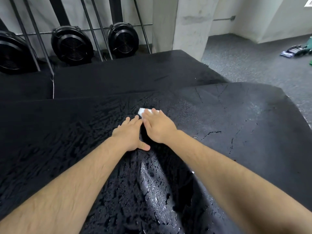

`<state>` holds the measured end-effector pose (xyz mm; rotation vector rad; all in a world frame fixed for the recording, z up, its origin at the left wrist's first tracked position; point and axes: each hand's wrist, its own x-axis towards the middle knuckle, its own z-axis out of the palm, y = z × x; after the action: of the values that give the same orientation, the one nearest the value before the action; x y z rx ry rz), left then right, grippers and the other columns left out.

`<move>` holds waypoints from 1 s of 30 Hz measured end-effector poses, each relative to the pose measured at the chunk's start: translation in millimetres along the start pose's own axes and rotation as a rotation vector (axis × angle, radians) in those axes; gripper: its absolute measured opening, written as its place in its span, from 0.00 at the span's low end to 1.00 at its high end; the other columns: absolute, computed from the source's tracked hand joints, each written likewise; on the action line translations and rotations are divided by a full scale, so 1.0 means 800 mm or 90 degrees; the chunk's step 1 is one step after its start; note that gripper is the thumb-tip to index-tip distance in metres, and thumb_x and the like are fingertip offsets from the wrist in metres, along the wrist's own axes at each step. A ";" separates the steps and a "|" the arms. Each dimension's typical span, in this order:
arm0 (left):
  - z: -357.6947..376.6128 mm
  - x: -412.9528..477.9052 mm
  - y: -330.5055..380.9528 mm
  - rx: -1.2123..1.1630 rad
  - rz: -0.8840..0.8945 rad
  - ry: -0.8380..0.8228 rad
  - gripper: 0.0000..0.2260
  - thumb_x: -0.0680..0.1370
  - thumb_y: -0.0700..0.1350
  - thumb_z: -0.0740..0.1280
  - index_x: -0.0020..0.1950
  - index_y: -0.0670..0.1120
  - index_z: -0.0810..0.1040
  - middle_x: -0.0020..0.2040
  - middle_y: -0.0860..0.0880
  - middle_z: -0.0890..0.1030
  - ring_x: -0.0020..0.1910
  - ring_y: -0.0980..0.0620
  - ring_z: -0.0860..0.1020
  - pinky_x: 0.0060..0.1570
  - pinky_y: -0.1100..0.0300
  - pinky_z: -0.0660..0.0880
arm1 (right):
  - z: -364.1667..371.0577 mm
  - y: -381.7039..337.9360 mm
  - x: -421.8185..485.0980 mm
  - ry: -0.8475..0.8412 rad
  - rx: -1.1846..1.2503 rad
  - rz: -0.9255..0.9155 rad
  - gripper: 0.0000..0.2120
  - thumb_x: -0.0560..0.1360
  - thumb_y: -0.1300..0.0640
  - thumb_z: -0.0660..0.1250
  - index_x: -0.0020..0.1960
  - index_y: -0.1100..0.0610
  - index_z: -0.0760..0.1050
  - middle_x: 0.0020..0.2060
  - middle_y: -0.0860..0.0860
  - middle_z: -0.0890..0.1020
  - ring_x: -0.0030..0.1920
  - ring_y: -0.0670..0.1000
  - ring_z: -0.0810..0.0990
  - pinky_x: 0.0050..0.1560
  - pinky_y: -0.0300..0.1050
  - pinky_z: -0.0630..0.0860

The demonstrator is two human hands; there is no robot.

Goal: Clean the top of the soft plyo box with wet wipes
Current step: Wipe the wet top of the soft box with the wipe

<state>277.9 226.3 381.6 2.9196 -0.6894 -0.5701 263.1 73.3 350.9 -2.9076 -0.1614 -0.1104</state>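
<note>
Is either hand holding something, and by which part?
Nothing is gripped. The right hand presses flat on a white wipe; the left hand rests on the box.

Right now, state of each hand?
Left hand: open, flat on the plyo box top.
Right hand: open, pressing the wet wipe down.

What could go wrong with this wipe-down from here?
1. The wipe shows only as a small patch under the right hand, so each stroke may cover little and leave streaks.
2. The box top has cracks on the right; wiping across them could snag the wipe or lift flakes.
3. The left hand presses flat on a wet-looking patch and may slip or smear it.
</note>
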 end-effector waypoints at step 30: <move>-0.027 0.037 0.012 0.081 0.032 0.023 0.49 0.71 0.64 0.72 0.81 0.44 0.51 0.79 0.49 0.54 0.78 0.49 0.52 0.68 0.50 0.67 | -0.009 0.016 0.048 -0.063 -0.079 0.044 0.22 0.85 0.53 0.43 0.69 0.57 0.70 0.69 0.51 0.72 0.65 0.56 0.70 0.73 0.54 0.59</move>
<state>306.6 205.0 393.6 3.0114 -0.8206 -0.4847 302.5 62.7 358.6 -3.0408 -0.0737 0.0357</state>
